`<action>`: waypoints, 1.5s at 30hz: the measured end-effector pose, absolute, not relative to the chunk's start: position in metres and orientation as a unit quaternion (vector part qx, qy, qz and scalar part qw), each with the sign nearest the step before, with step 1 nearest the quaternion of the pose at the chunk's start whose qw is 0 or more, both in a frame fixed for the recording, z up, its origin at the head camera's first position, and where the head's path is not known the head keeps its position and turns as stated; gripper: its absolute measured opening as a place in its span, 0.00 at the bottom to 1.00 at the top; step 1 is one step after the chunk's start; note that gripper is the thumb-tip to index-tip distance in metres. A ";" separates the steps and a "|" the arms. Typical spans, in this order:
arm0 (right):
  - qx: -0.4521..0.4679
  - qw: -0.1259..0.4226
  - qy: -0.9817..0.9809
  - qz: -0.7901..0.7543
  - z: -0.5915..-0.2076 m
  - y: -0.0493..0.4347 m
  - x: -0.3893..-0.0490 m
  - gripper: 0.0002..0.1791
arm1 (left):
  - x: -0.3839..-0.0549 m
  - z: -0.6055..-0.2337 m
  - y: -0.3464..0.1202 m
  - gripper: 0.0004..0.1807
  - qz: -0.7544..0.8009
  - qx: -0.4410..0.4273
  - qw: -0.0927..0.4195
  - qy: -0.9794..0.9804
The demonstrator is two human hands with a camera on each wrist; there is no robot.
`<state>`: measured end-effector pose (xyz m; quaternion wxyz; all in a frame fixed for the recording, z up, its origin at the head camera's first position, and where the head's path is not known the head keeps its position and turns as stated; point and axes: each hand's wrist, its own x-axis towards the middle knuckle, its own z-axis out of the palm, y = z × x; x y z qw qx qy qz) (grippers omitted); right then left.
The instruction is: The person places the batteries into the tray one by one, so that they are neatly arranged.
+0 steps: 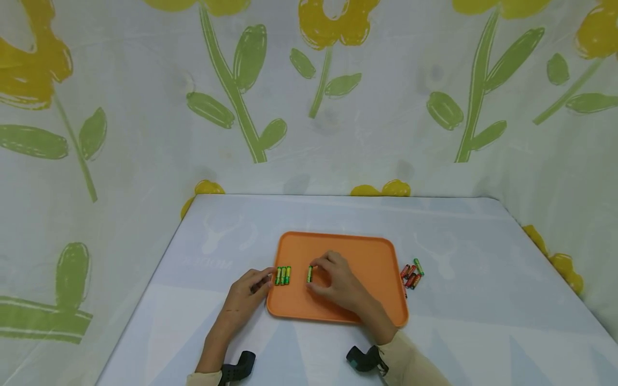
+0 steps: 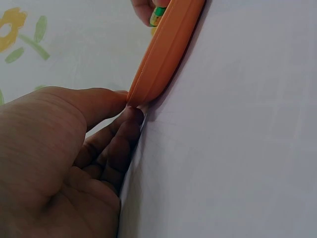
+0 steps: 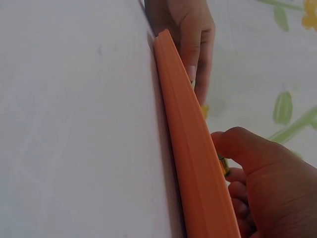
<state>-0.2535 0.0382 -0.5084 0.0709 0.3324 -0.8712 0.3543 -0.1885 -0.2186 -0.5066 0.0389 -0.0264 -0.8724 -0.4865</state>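
Note:
On the white table lies an orange tray (image 1: 362,252). Toward its left side, three green-and-yellow batteries (image 1: 282,276) stand side by side in a row. My left hand (image 1: 247,297) pinches the tray's left rim; the left wrist view shows the thumb (image 2: 106,103) on top of the edge and curled fingers below it. Over the middle of the tray, my right hand (image 1: 340,284) holds one more green battery (image 1: 310,274) by its ends between thumb and index finger, lined up lengthwise like the row. In the right wrist view the tray's wall (image 3: 190,134) hides most of that battery.
Just off the tray's right edge, several red batteries (image 1: 410,276) lie in a loose pile with a green battery (image 1: 418,266) beside them. Behind the table hangs a flower-printed cloth (image 1: 367,139). Dark camera mounts (image 1: 364,359) sit on both wrists.

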 end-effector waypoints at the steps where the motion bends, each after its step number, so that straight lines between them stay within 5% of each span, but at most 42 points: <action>1: 0.331 0.069 -0.871 0.356 -0.508 0.037 -0.254 0.21 | -0.188 -0.506 -0.219 0.19 -0.486 -0.029 0.041 -0.872; 45: 0.341 0.030 -0.879 0.332 -0.510 0.005 -0.262 0.21 | -0.188 -0.506 -0.219 0.21 -0.495 -0.031 0.036 -0.867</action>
